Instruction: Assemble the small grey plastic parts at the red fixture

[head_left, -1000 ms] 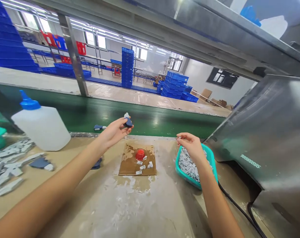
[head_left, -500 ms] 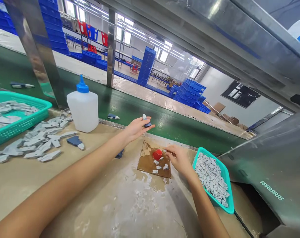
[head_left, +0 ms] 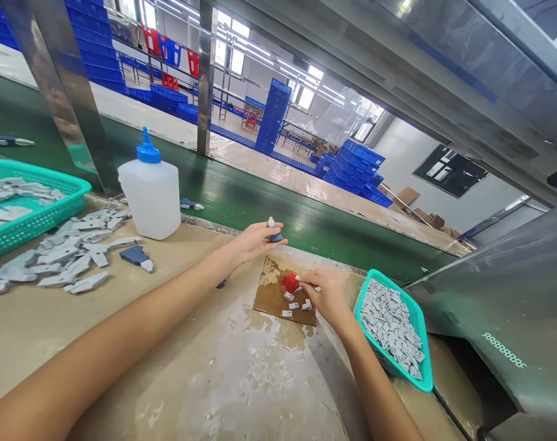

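My left hand [head_left: 258, 241] holds a dark blue and white part [head_left: 274, 231] between thumb and fingers, above the near edge of the green belt. A small white piece [head_left: 298, 277] is pinched in the fingertips of my right hand [head_left: 326, 293], at the top of a red cap [head_left: 290, 282]. The cap stands on a wet brown board [head_left: 269, 299]. Several small white pieces [head_left: 293, 305] lie on the board beside it. To the right of my right hand is a green basket [head_left: 429, 361] full of small white pieces.
A white bottle with a blue nozzle [head_left: 150, 197] stands at the left. Near it are a pile of grey parts [head_left: 67, 254], a blue part [head_left: 137, 258] and another green basket [head_left: 53, 222]. The green belt [head_left: 241, 193] runs behind, beyond metal posts [head_left: 205, 86].
My right hand has brought its small white piece left, onto the red cap. The blue parts on the belt have shifted left. My left hand still holds its part.
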A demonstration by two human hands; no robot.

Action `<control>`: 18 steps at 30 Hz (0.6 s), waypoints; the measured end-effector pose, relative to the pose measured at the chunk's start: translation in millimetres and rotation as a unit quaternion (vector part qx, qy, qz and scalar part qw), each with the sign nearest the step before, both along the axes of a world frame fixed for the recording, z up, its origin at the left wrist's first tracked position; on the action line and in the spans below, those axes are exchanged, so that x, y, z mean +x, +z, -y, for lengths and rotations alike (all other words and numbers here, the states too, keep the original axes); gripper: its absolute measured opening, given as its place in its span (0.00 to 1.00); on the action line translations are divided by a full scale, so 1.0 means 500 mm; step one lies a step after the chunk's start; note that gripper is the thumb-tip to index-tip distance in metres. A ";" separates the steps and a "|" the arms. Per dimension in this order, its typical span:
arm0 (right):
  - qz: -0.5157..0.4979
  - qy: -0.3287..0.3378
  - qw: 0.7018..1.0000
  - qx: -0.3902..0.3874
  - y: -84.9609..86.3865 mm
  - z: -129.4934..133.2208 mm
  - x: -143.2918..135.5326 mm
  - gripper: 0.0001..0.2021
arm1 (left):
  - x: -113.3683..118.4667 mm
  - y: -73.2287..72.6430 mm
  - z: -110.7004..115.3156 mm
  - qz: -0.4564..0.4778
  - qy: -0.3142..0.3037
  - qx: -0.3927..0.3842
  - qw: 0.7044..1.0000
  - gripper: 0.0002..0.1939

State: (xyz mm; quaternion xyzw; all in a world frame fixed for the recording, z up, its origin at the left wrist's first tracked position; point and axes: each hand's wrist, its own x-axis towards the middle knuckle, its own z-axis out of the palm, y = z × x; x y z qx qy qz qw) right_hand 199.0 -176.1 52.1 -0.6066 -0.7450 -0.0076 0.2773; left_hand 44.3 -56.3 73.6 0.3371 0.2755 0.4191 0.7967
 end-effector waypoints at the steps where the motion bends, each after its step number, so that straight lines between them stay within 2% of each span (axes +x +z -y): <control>1: 0.002 0.005 1.000 0.002 -0.001 0.000 0.000 0.08 | 0.000 -0.002 0.000 -0.016 -0.011 0.004 1.000 0.05; 9: -0.048 -0.002 0.999 0.012 0.009 0.005 -0.005 0.07 | 0.001 -0.006 0.015 -0.117 -0.107 0.084 0.984 0.14; 14: -0.213 -0.055 0.972 0.089 0.033 0.011 -0.014 0.04 | 0.009 0.000 0.034 -0.122 -0.131 0.120 0.976 0.15; 18: -0.295 -0.063 0.950 0.078 0.038 0.012 -0.018 0.04 | 0.018 -0.006 0.046 -0.108 -0.157 0.159 0.969 0.15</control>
